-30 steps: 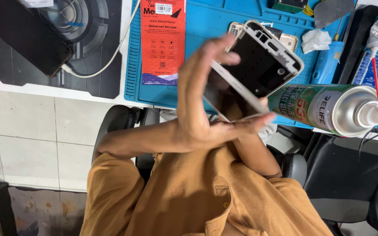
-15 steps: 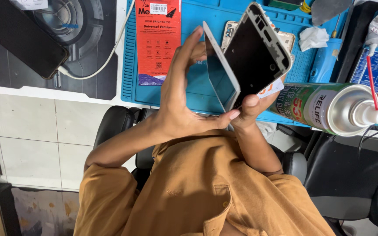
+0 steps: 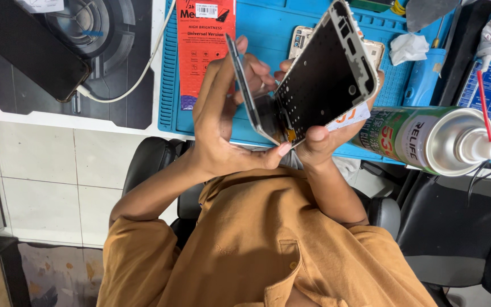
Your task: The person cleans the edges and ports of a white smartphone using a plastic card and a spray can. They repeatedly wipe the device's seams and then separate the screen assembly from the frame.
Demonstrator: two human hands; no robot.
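**Phone screen panel swung open from its frame**

The phone screen panel (image 3: 251, 96) stands edge-on to the camera, a thin dark sheet split away from the phone frame (image 3: 328, 71) and meeting it only at the lower end, where a small orange-gold flex piece shows at the joint. Both are held up in the air above the near edge of the blue work mat (image 3: 268, 28) on the desk.

The left hand (image 3: 220, 119) is closed around the panel, thumb reaching to the lower corner and fingers curled behind its upper part. The right hand (image 3: 325, 136) grips the frame from below and behind (its fingers mostly hidden by the frame), with a pale card or sticker pinched against the back.

Just right of the hands lies a spray can (image 3: 427, 139) on its side, with a red straw at its nozzle. A red flat package (image 3: 206, 40) lies on the mat behind the left hand, a crumpled white tissue (image 3: 407, 48) farther right. A black phone (image 3: 26, 48) with a white cable sits at far left. The person wears an ochre shirt.
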